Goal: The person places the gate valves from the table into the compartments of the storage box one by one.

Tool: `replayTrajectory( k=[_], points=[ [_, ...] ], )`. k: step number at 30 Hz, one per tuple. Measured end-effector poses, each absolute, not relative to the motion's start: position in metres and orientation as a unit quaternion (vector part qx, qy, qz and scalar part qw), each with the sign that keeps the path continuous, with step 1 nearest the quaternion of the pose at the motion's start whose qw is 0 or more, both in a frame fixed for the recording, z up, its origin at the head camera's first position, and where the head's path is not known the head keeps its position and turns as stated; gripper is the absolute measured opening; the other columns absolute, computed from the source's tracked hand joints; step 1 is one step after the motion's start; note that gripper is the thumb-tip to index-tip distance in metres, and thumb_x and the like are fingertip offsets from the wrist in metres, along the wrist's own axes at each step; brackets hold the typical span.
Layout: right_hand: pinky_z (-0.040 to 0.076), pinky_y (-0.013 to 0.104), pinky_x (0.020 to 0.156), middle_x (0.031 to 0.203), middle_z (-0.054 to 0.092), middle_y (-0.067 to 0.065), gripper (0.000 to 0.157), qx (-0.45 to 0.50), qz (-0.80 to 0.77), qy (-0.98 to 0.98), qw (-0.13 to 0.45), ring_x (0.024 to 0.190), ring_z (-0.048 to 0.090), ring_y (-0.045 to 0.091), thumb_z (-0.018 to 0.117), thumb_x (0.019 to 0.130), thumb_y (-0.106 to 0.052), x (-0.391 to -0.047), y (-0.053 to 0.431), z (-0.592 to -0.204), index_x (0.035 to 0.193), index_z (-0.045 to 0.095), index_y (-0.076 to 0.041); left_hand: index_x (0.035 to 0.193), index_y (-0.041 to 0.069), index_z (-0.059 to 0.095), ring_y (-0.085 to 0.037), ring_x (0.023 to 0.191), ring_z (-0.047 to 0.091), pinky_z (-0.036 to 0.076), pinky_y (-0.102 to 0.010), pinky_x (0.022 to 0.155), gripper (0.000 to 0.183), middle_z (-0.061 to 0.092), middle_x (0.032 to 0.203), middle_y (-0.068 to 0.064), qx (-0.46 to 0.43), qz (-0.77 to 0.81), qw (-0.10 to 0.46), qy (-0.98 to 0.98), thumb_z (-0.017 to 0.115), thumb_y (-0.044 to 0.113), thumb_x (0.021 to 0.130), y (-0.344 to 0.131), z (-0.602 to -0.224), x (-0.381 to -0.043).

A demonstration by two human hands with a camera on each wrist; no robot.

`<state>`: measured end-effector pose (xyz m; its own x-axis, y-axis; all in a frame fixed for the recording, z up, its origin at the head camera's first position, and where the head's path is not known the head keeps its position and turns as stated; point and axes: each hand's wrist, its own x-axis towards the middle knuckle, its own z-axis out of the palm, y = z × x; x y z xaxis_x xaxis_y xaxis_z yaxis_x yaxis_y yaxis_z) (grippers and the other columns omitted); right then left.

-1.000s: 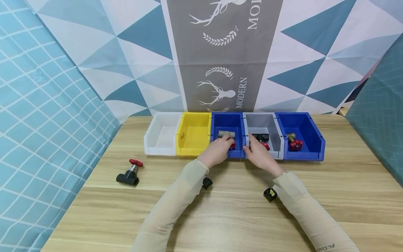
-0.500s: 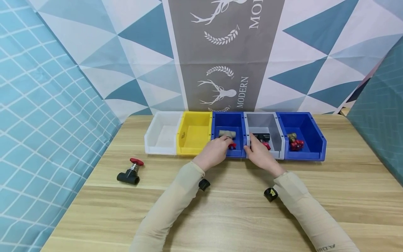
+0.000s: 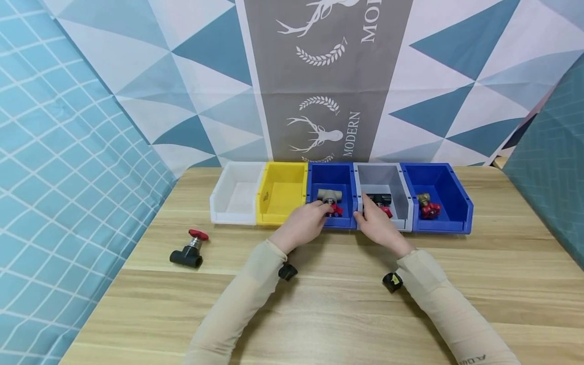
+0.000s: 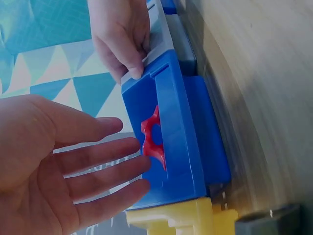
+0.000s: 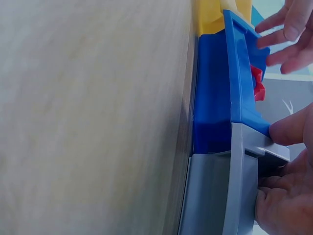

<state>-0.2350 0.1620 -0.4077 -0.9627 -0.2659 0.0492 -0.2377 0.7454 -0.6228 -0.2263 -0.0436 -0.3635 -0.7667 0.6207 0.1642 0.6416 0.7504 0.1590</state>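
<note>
In the middle blue bin [image 3: 332, 175] lies a grey tee-shaped valve [image 3: 335, 194] with a red handwheel [image 4: 154, 139]. My left hand [image 3: 301, 225] is over that bin's front edge, its fingers spread and nearly straight in the left wrist view, with nothing held. My right hand [image 3: 379, 223] grips the adjoining front edges where the blue bin meets the grey bin [image 3: 380, 175]; the thumb is on the blue side, and the other fingers curl into the grey bin. A black tee valve [image 3: 379, 198] with a red handle lies in the grey bin, partly hidden by this hand.
A white bin [image 3: 237, 195] and a yellow bin [image 3: 284, 190] adjoin on the left. The right-hand blue bin [image 3: 444, 190] holds a brass valve [image 3: 426, 207] with a red handwheel. Another black valve [image 3: 187, 256] lies on the wooden table [image 3: 347, 319] at left.
My left hand has drawn back left and toward me from the grey valve, leaving it more exposed in the blue bin. My right hand keeps its hold at the bin edges.
</note>
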Motion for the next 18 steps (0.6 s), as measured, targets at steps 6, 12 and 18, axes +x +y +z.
replayTrajectory(
  k=[6, 12, 18],
  points=[
    [0.019, 0.052, 0.109, 0.148, 0.015, 0.025, 0.062, -0.135, -0.330, 0.934, 0.020, 0.135, 0.019, 0.039, 0.041, 0.096, -0.017, -0.236, 0.162, -0.408, 0.143, 0.009, 0.006, 0.110, 0.010, 0.063, -0.015, 0.084, 0.061, 0.053, -0.027, 0.076, 0.022, 0.064, 0.099, -0.003, -0.331, -0.102, 0.044, -0.937, 0.056, 0.014, 0.089, -0.051, -0.363, -0.222],
    [0.018, 0.052, 0.109, 0.148, 0.014, 0.026, 0.063, -0.131, -0.327, 0.936, 0.024, 0.135, 0.018, 0.039, 0.041, 0.096, -0.019, -0.235, 0.162, -0.408, 0.142, 0.009, 0.008, 0.110, 0.010, 0.063, -0.015, 0.083, 0.061, 0.053, -0.028, 0.073, 0.023, 0.065, 0.097, -0.003, -0.330, -0.089, 0.023, -0.939, 0.057, 0.017, 0.089, -0.055, -0.364, -0.219],
    [0.020, 0.052, 0.108, 0.148, 0.016, 0.025, 0.062, -0.135, -0.333, 0.933, 0.018, 0.134, 0.020, 0.039, 0.041, 0.096, -0.018, -0.235, 0.162, -0.408, 0.143, 0.010, 0.007, 0.111, 0.009, 0.062, -0.017, 0.089, 0.062, 0.052, -0.031, 0.078, 0.025, 0.065, 0.102, -0.004, -0.322, -0.095, 0.001, -0.942, 0.058, 0.018, 0.089, -0.065, -0.365, -0.216]
  ],
)
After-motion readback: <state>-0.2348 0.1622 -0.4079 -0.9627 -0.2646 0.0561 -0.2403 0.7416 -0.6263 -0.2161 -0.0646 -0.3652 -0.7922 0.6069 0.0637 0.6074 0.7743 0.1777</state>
